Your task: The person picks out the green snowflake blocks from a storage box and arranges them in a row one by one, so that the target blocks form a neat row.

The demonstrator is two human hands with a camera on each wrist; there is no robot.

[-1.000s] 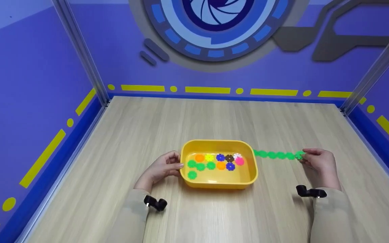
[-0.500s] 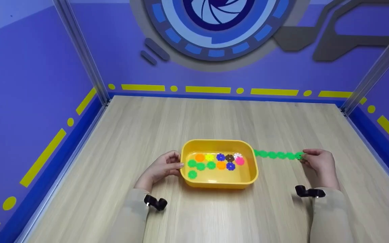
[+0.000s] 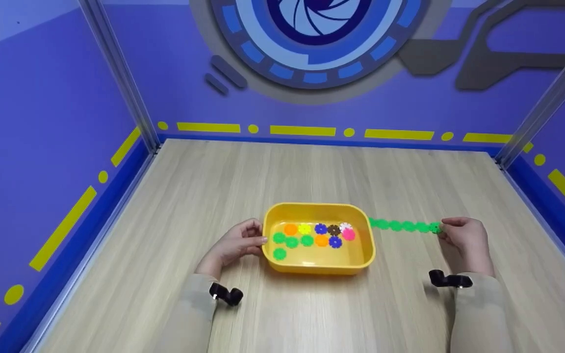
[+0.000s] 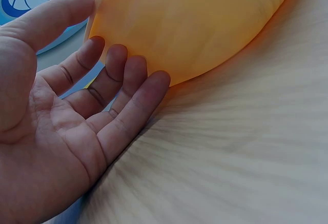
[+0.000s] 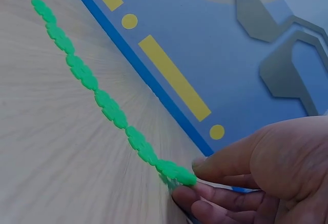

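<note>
My left hand (image 3: pixel 236 245) holds the left wall of a yellow plastic box (image 3: pixel 317 269), thumb at the rim and fingertips against the outside, as the left wrist view shows. Inside the box lie loose snowflake discs (image 3: pixel 307 240) in green, orange, yellow, blue, brown, white and pink. Right of the box, a straight chain of green snowflake discs (image 3: pixel 402 226) runs sideways over the table. Between thumb and fingers, my right hand (image 3: pixel 466 240) pinches the chain's right end. In the right wrist view the whole chain (image 5: pixel 110 108) shows; from the head, the box's right side hides its far end.
The box and chain are on a light wooden table (image 3: pixel 312 176). Purple-blue panels (image 3: pixel 179 73) with yellow marks stand behind it and at both sides, joined by metal corner posts (image 3: pixel 120 73). A black wrist camera (image 3: pixel 226 295) sits on each sleeve.
The chain's right end has shifted very slightly, and its end disc has tilted in my right fingers. My left hand and the box have stayed in place.
</note>
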